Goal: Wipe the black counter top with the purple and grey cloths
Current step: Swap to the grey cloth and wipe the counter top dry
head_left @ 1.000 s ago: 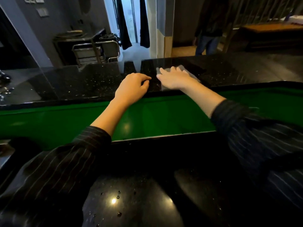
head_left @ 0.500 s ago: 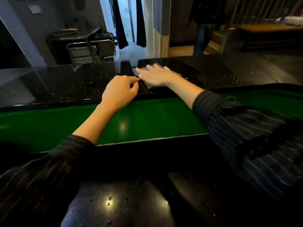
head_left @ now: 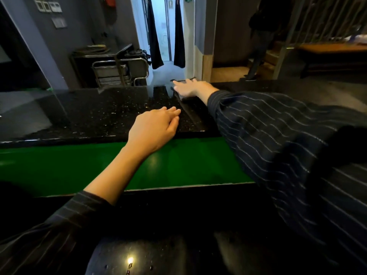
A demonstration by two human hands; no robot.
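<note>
Starting at your left, a metal trolley [head_left: 119, 71] stands against the grey wall behind the black counter [head_left: 95, 114].

Your left sleeve [head_left: 49, 235] is pushed back to mid-forearm, and the bare forearm crosses the green panel [head_left: 69, 169] that runs below the counter's front edge. Your left hand [head_left: 154, 130] lies palm down on the counter, just inside that edge. Its fingers [head_left: 170, 112] are straight, close together and pointing away from you, and they grip nothing. I cannot tell whether anything lies beneath this palm.

Past the far edge, two dark garments [head_left: 156, 42] hang in a bright doorway.

Your right arm is stretched out almost straight, and the striped right sleeve [head_left: 278, 145] covers it to the wrist. Your right hand [head_left: 188, 88] is flat and palm down at the counter's far edge, well apart from the left hand. Its fingers are extended and slightly spread, angled leftward. They press on a cloth [head_left: 184, 98], of which only a pale sliver shows under the heel of the hand. Its colour cannot be judged.

At far right a person [head_left: 262, 36] stands in the background beside a wooden bench [head_left: 333, 48].

Nearest you, a lower dark counter surface [head_left: 158, 253] carries a light reflection and a few droplets.
</note>
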